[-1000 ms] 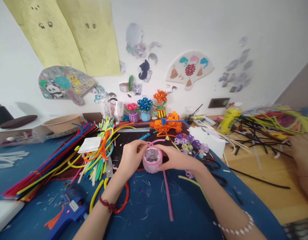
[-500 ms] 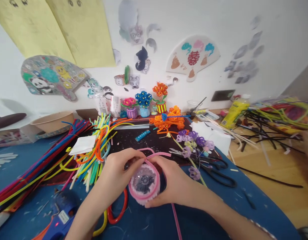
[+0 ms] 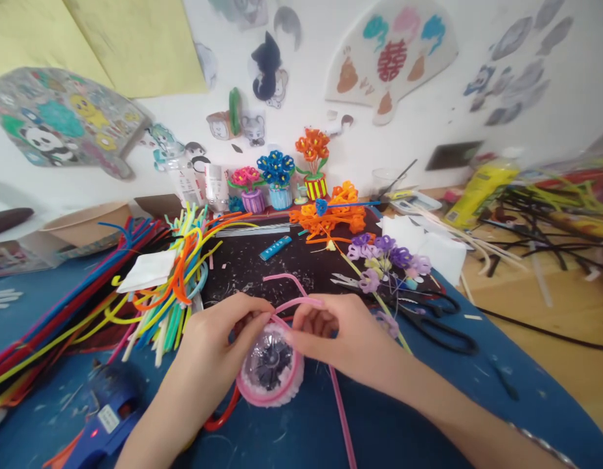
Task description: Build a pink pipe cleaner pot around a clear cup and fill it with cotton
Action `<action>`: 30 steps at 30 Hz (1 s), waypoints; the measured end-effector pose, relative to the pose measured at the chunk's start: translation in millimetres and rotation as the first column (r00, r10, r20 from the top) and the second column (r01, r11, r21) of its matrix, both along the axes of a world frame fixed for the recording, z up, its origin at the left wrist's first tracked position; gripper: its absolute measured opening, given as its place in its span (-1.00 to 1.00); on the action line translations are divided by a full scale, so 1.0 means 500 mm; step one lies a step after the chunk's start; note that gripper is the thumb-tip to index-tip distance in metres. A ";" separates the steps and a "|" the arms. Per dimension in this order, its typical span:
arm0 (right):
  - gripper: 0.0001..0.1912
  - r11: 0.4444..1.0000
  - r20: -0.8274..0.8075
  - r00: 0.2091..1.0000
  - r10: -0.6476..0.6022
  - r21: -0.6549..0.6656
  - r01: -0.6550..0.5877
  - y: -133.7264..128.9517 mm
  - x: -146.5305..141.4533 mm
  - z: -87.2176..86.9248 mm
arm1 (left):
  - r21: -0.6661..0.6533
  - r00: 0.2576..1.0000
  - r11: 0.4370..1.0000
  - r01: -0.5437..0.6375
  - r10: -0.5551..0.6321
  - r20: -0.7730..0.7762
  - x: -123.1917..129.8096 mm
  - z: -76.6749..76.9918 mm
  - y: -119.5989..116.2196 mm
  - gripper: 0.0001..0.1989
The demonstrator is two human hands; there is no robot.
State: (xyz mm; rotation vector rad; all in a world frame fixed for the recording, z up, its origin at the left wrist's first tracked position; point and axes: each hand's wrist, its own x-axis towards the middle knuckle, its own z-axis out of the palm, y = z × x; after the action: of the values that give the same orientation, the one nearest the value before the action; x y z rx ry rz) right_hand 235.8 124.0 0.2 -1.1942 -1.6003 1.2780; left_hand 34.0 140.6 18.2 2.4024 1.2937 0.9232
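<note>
Our forearms (image 3: 171, 391) slant in, the left from seven o'clock, the right from four. Between our hands is the pink-rimmed cup (image 3: 270, 361), its round clear face toward us. At its ten o'clock, our left hand (image 3: 223, 332) pinches a pink strip (image 3: 296, 301) between thumb and fingertips; at its two, our right hand (image 3: 347, 329) curls inward, though we cannot tell whether it grips. Beyond, at twelve, stand potted flowers (image 3: 279, 172).
</note>
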 end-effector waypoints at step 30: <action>-0.83 0.949 -0.242 0.970 0.017 -0.303 -0.092 0.010 0.002 0.004 | -0.281 0.961 0.958 -0.052 0.125 0.248 -0.003 0.002 -0.007 -0.80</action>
State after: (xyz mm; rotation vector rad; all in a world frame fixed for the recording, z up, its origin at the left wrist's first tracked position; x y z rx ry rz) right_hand 237.0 128.9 2.2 -1.1365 -1.2978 1.6905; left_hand 32.4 137.0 19.1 1.9536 1.3373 0.9785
